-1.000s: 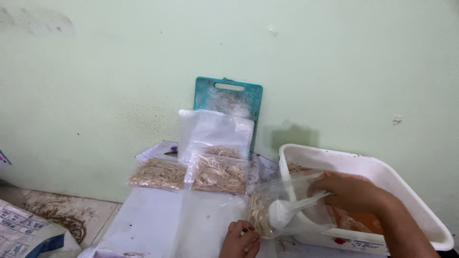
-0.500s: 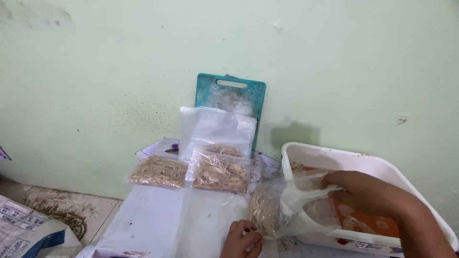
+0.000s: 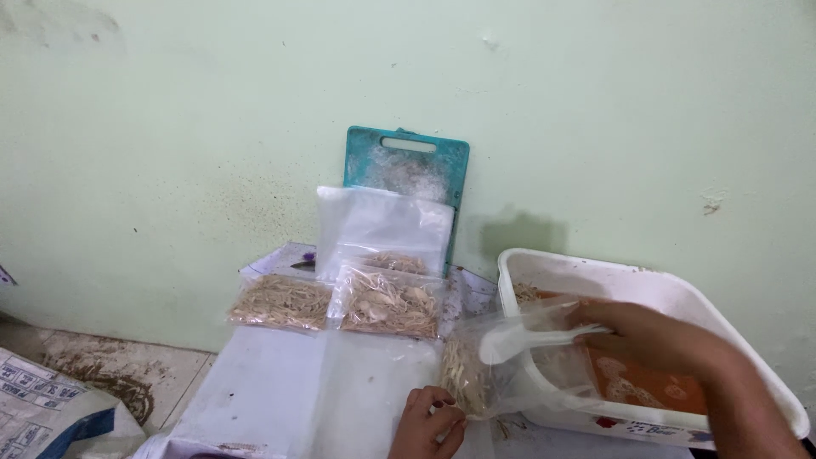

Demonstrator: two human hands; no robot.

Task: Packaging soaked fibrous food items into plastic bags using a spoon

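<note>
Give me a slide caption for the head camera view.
Left hand holds a clear plastic bag open while right hand brings a white scoop over the white tub.

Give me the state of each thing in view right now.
Left hand: pinching the open bag's edge.
Right hand: gripping a white scoop.
Open bag: partly filled.
Two filled bags: lying flat.
White tub: open.
Cutting board: leaning on wall.

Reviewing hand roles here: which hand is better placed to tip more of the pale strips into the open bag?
Probably the right hand: it holds the white scoop at the mouth of the clear bag, over the white tub. The left hand pinches the bag's lower edge.
</note>
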